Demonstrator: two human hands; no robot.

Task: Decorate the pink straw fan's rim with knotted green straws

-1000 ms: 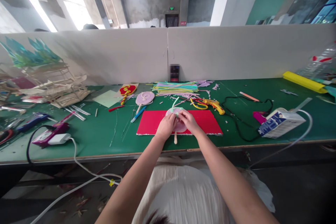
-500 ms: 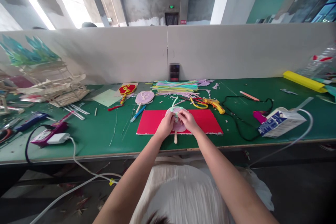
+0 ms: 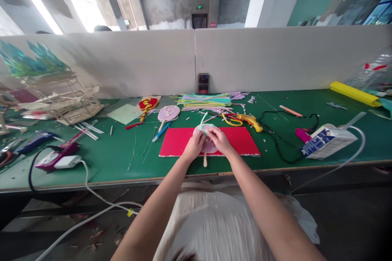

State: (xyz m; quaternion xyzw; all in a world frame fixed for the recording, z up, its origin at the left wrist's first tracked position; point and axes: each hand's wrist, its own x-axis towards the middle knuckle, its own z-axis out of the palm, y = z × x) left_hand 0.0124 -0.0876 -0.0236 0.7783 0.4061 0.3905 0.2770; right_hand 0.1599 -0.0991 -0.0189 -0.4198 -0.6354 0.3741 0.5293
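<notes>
A small round lilac fan [image 3: 209,148] with a wooden stick handle [image 3: 205,160] lies on a red board [image 3: 174,142]. Both hands rest over its disc, fingers pinched close together. My left hand [image 3: 194,147] grips a pale green pipe cleaner [image 3: 203,118], whose free end sticks up and away from me. From the other side my right hand [image 3: 219,140] pinches the same pipe cleaner near the disc's top. The fingers hide where it meets the disc.
Behind the board lie a bundle of coloured pipe cleaners [image 3: 205,101], yellow-handled scissors [image 3: 231,120] and a yellow glue gun [image 3: 250,122]. Left are another lilac fan [image 3: 169,113], a red-and-yellow fan [image 3: 148,104] and a blue pen [image 3: 161,132]. A carton [image 3: 330,142] stands right.
The fingers have shifted very slightly around the pale green pipe cleaner. The fan and board stay in place.
</notes>
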